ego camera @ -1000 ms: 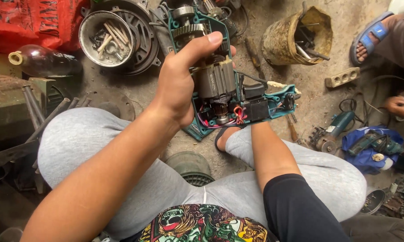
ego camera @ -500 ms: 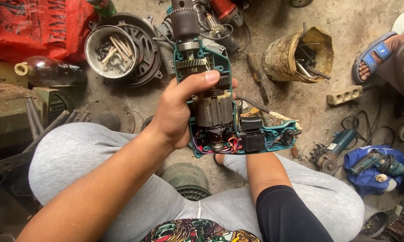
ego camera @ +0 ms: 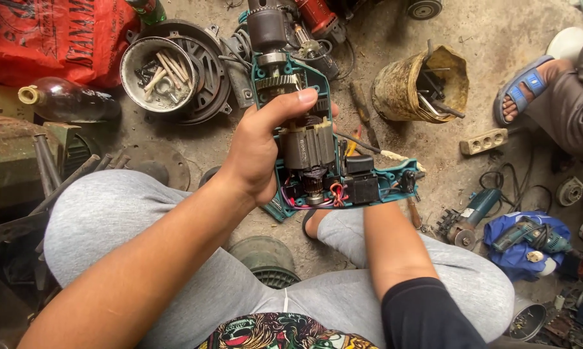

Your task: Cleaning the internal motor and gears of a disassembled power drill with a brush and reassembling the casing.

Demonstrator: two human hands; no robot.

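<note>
One opened teal plastic power drill (ego camera: 317, 155), motor exposed: left hand (ego camera: 259, 152) grasps it; right hand hidden beneath, grip indiscernible. One rusty bucket (ego camera: 395, 90) far right.

The opened teal drill (ego camera: 317, 145) rose from low over the lap to a more upright stand, its chuck pointing away from the person. The left hand (ego camera: 265, 145) shifted its grip from the upper housing down around the motor, thumb laid across the gears. The right hand slid behind the handle and went out of sight.
</note>
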